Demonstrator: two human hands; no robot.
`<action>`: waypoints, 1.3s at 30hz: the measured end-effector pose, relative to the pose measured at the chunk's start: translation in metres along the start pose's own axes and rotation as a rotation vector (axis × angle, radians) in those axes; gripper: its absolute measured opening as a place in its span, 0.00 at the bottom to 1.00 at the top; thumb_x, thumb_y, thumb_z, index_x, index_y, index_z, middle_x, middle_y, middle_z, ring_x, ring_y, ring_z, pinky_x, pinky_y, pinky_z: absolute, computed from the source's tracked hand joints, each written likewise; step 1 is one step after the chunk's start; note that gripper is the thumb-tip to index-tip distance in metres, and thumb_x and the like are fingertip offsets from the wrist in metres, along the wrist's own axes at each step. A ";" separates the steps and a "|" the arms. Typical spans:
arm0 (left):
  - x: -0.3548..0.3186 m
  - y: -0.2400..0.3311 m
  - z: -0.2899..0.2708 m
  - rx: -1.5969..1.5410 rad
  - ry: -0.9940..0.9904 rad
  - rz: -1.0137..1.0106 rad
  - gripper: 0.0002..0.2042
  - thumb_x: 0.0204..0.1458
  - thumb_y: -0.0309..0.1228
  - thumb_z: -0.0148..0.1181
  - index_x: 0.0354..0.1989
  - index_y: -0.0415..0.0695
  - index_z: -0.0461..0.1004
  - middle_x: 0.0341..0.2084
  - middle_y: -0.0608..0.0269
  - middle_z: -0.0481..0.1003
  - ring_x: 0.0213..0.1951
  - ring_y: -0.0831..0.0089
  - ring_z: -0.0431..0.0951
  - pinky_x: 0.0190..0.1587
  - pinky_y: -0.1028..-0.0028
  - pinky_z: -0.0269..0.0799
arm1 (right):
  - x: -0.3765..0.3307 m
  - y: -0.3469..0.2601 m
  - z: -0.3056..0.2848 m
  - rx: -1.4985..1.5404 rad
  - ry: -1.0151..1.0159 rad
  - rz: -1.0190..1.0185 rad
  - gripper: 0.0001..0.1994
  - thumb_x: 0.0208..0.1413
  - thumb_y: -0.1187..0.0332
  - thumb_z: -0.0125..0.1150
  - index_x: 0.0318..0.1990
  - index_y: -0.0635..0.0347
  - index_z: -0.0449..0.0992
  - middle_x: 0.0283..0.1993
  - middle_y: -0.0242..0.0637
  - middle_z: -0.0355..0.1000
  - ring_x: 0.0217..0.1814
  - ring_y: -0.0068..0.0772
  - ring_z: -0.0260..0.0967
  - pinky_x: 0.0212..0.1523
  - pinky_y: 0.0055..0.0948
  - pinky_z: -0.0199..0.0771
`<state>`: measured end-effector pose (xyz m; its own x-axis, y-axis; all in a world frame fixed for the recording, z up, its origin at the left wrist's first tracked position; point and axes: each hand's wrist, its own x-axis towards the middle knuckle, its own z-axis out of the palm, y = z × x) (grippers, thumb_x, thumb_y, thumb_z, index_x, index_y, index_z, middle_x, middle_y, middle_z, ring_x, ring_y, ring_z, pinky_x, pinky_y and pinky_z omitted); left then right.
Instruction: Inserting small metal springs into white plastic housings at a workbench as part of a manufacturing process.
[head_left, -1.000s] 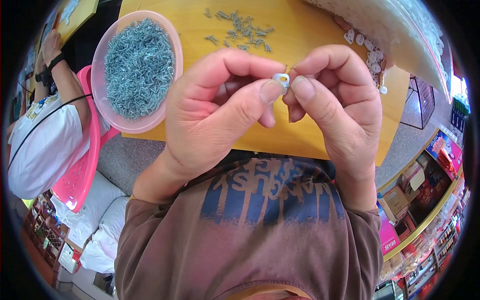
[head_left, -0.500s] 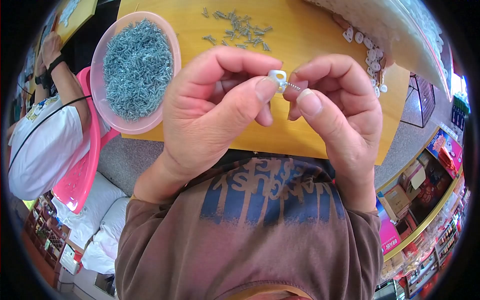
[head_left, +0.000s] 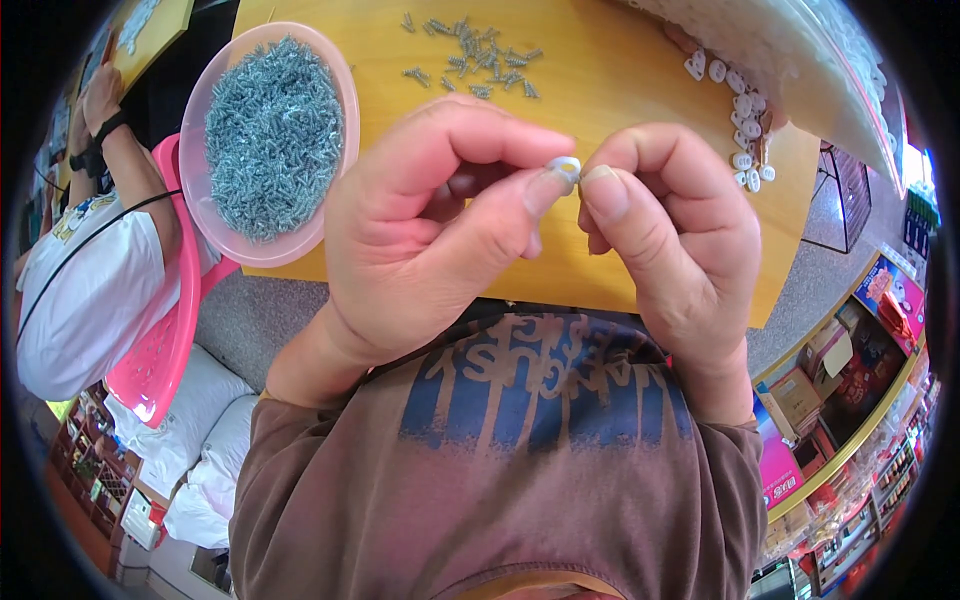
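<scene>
Between its thumb and forefinger, my left hand pinches a small white plastic piece with a hole through it. My right hand is closed in a pinch just beside that piece, its fingertips almost against it. The screw in the right fingers is now mostly covered by the thumb and forefinger. Both hands are raised above the yellow table. Loose screws lie scattered on the table beyond the hands.
A pink basin heaped with screws stands at the left. Several white plastic pieces lie at the right, beside a large clear bag. Another person sits at far left on a pink chair.
My hands have drawn together and turned slightly. The white piece is tilted more, and the screw that showed between the hands has gone behind my right fingers.
</scene>
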<state>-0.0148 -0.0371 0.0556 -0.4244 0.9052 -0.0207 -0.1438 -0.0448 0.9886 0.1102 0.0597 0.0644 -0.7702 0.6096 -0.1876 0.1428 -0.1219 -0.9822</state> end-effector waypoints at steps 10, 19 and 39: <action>0.001 -0.002 -0.001 -0.017 -0.035 -0.063 0.06 0.43 0.16 0.48 0.32 0.34 0.67 0.27 0.60 0.66 0.19 0.82 0.66 0.22 0.87 0.61 | 0.004 0.005 -0.002 0.296 -0.061 0.173 0.07 0.50 0.69 0.50 0.31 0.65 0.65 0.22 0.30 0.63 0.22 0.16 0.58 0.24 0.13 0.59; 0.001 -0.002 -0.001 -0.168 0.033 -0.113 0.07 0.44 0.17 0.49 0.33 0.34 0.67 0.28 0.60 0.66 0.19 0.81 0.66 0.22 0.86 0.61 | 0.000 0.005 0.001 0.137 -0.059 -0.007 0.08 0.50 0.70 0.49 0.35 0.66 0.64 0.30 0.32 0.64 0.30 0.17 0.60 0.31 0.15 0.61; -0.001 -0.023 -0.004 -0.169 0.021 -0.155 0.07 0.46 0.19 0.49 0.34 0.34 0.66 0.26 0.63 0.68 0.22 0.83 0.68 0.24 0.88 0.63 | 0.006 0.025 -0.001 -0.182 -0.057 -0.094 0.06 0.48 0.70 0.53 0.28 0.65 0.68 0.23 0.30 0.64 0.23 0.16 0.58 0.24 0.16 0.59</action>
<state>-0.0149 -0.0391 0.0321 -0.4037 0.8979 -0.1755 -0.3555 0.0228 0.9344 0.1103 0.0611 0.0383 -0.8186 0.5657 -0.0995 0.1746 0.0800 -0.9814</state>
